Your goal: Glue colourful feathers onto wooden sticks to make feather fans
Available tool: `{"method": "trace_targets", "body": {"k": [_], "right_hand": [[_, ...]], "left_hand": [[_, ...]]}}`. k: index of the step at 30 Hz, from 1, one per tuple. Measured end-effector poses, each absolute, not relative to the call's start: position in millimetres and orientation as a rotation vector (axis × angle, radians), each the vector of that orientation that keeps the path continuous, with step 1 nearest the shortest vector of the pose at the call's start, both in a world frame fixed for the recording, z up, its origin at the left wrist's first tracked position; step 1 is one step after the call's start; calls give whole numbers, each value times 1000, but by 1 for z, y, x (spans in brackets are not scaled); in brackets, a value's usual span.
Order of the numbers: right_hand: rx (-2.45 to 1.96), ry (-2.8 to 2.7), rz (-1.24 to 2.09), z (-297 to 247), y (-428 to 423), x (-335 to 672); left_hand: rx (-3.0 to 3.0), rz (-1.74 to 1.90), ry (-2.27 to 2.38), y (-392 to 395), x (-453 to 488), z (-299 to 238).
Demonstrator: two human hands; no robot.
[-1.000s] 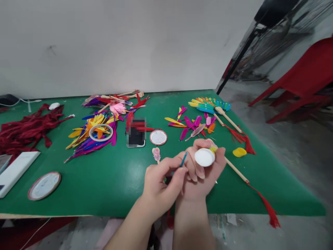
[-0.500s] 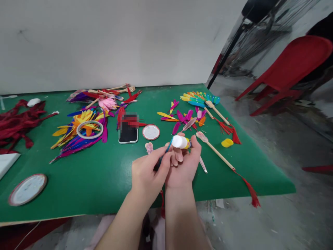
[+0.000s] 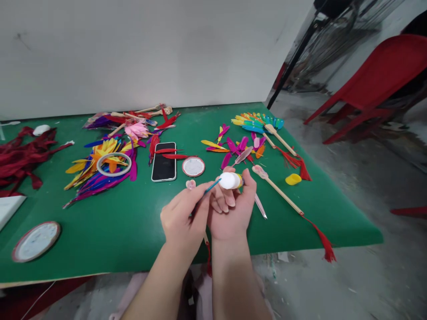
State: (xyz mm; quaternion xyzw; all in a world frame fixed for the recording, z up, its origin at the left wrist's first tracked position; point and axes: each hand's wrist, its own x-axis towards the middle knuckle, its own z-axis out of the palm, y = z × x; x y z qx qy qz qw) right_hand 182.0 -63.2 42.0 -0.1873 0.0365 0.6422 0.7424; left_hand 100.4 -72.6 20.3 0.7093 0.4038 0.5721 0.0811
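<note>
My left hand (image 3: 185, 218) pinches a thin blue feather (image 3: 212, 186), most of which is hidden behind the fingers. Its tip meets the white end of a glue stick (image 3: 230, 181). That glue stick lies in my right hand (image 3: 233, 209), palm turned up and fingers curled around it. Under and beside my hands are a pair of tweezers (image 3: 260, 206) and a wooden fan handle (image 3: 282, 194) with a red tassel. Another handle (image 3: 191, 184) is mostly covered by my left hand. A yellow cap (image 3: 293, 179) sits to the right.
On the green table (image 3: 133, 240) lie a phone (image 3: 164, 171), a round white lid (image 3: 193, 166), a larger lid (image 3: 36, 241), a tape roll (image 3: 114, 164) on feathers, loose feathers (image 3: 238, 146), a finished-looking feather fan (image 3: 258, 122) and dark red feathers (image 3: 23, 160). A red chair (image 3: 380, 80) stands right.
My left hand has shifted slightly left and down, and more of the blue feather shows against the glue stick. My right hand still holds the glue stick. The view has tilted a little.
</note>
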Motion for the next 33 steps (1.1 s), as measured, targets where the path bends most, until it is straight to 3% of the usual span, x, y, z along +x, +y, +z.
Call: {"method": "trace_targets", "body": {"k": [9,22,33], "right_hand": [[-331,32,1438,38,-64,181],[-338,-64,1414,38,-65,182],[-278,-1,1450,38,-63,182]], "left_hand": [[2029,1561,1131,-70,97,19],[2203,1848,1261,-70,100,19],[2169,1842,1274,-68,102,16]]}}
